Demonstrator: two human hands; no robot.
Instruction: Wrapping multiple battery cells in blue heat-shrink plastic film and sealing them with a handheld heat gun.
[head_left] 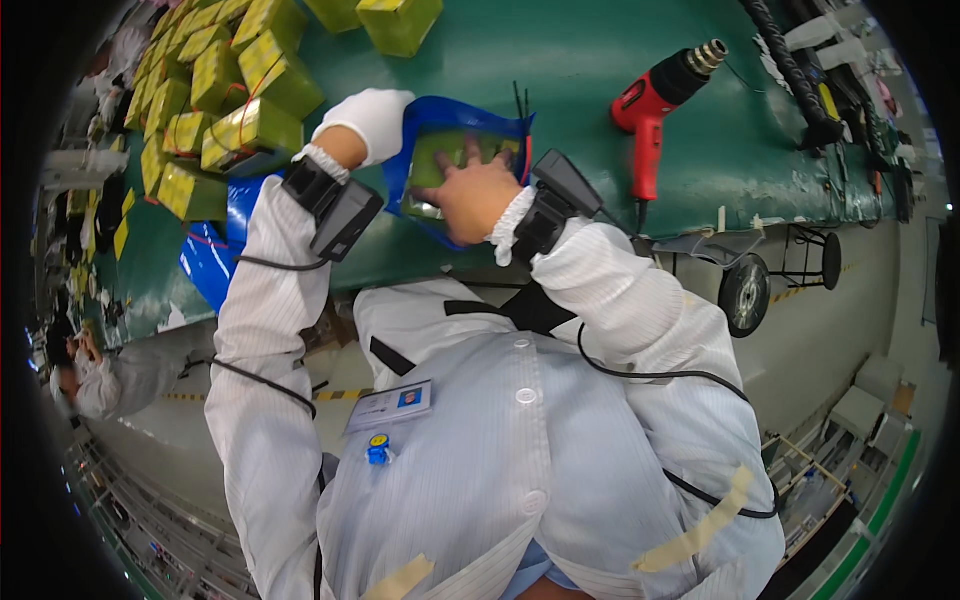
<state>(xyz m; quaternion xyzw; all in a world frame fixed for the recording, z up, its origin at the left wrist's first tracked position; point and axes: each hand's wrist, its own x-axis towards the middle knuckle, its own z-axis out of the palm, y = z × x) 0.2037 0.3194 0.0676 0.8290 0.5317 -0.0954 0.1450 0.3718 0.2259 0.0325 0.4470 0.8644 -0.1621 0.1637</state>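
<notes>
A green block-shaped pack (424, 165) lies within a blue plastic sleeve (396, 172) on the green table. Two dark wires and a bit of red wire show at the sleeve's right end. My left hand (368, 122), in a white glove, is closed at the sleeve's left edge; its fingertips are hidden. Bare-skinned, my right hand (476, 195) lies with fingers spread flat over the top of the pack. To the right rests a red and black heat gun (650, 118), its metal nozzle pointing away from me.
Several yellow-green blocks (255, 135) are piled at the left, some with red wires. More blue film (208, 265) lies near the front left edge of the green table (560, 60). A black-wheeled cart (745, 295) stands beyond the table's right front edge.
</notes>
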